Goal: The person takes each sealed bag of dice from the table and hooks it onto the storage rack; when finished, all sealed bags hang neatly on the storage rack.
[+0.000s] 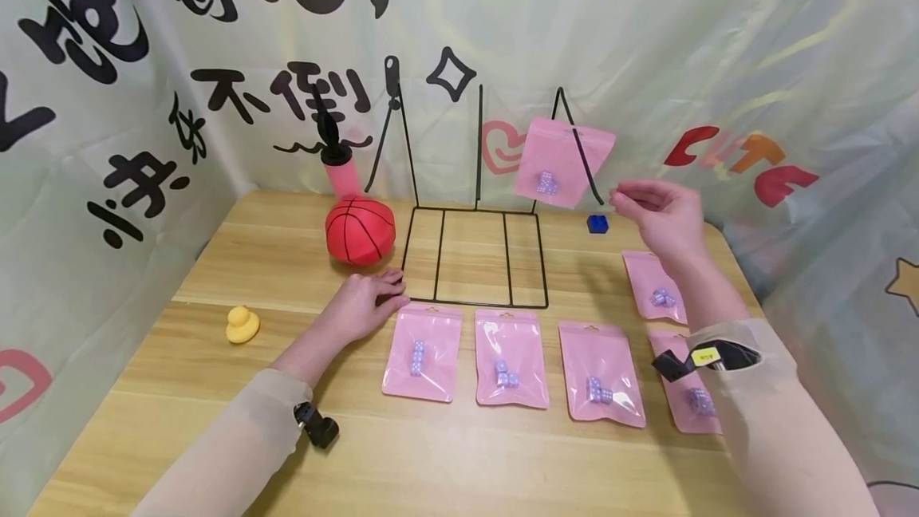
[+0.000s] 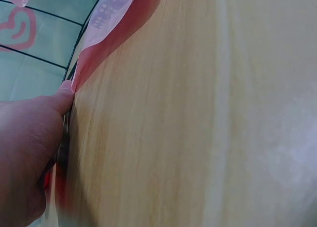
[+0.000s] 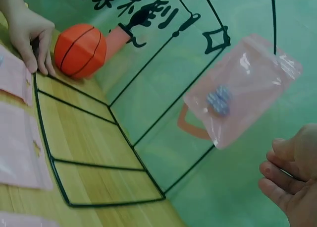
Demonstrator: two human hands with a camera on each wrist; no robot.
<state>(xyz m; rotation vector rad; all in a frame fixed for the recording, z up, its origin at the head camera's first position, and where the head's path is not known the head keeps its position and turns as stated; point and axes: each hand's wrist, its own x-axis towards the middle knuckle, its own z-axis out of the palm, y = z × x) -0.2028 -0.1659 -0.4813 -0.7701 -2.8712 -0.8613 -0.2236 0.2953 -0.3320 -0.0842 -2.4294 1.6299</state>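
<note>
A black wire display rack (image 1: 475,305) stands on the table with prongs slanting forward from its top. My left hand (image 1: 368,301) holds the front left corner of its base, thumb in front and fingers behind. In the left wrist view the thumb lies against the edge of a pink pouch (image 2: 106,26). Another pink zip pouch (image 1: 563,151) with small dotted lilac dice hangs from the right prong. Beside that prong's tip, my right hand (image 1: 664,214) is in the air with nothing in it, its fingers loosely bent, apart from the hanging pouch (image 3: 242,90).
Several more pink pouches with dice lie in front of the rack, among them a middle one (image 1: 511,341), and at the right (image 1: 653,278). A red basketball-patterned ball (image 1: 360,230) and pump (image 1: 341,174) are at the left; a yellow duck (image 1: 242,325) and blue block (image 1: 597,224) sit nearby.
</note>
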